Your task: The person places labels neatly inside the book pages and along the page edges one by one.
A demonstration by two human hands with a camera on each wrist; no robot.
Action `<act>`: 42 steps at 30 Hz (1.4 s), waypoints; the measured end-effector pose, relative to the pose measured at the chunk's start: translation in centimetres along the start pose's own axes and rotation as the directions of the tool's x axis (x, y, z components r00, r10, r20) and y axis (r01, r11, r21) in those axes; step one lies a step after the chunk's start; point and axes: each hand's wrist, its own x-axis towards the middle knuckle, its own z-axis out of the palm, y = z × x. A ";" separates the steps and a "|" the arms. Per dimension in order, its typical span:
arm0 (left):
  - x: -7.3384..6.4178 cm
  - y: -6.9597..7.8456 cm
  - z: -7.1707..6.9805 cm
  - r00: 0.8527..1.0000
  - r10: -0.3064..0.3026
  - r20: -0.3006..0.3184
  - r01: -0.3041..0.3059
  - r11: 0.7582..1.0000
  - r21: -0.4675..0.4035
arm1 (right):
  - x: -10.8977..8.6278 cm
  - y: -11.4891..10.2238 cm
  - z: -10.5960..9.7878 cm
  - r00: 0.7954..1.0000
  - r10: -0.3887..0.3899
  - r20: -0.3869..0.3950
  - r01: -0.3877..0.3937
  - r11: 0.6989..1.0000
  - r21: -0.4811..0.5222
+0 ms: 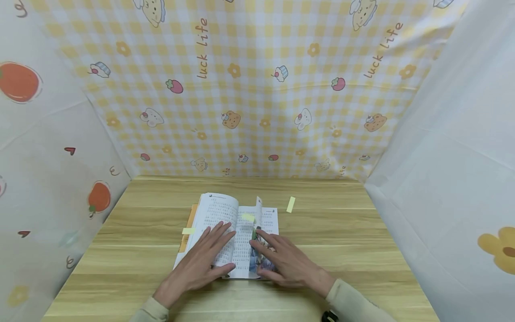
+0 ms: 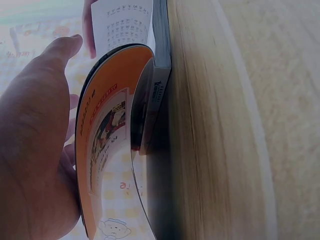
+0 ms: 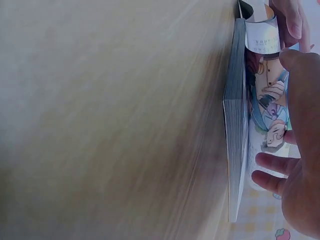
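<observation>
A thick paperback book (image 1: 243,250) lies spread on the wooden table, its left-hand pages bowed upward. My left hand (image 1: 207,257) rests flat on those pages with fingers extended. Beneath that palm, in the left wrist view, the orange inner cover (image 2: 107,90) curves outward. Over the right-hand side is my right hand (image 1: 287,261), its spread fingers against a curling page with a coloured illustration (image 3: 272,95). One pale yellow sticky strip (image 1: 248,218) lies on the right-hand text, and another (image 1: 188,231) juts from the left edge.
A third yellow strip (image 1: 291,204) lies on the table (image 1: 330,223) just beyond the book's right corner. Behind the table hangs a yellow checked cloth (image 1: 257,98), with pale cloth walls (image 1: 450,188) at both sides. A dark band (image 1: 330,316) shows near the right sleeve.
</observation>
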 end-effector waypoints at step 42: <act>-1.0 -0.1 -0.3 0.999 0.029 -0.014 -0.026 0.983 0.183 | 3.9 -2.1 0.6 0.992 -0.085 0.093 0.077 0.994 0.082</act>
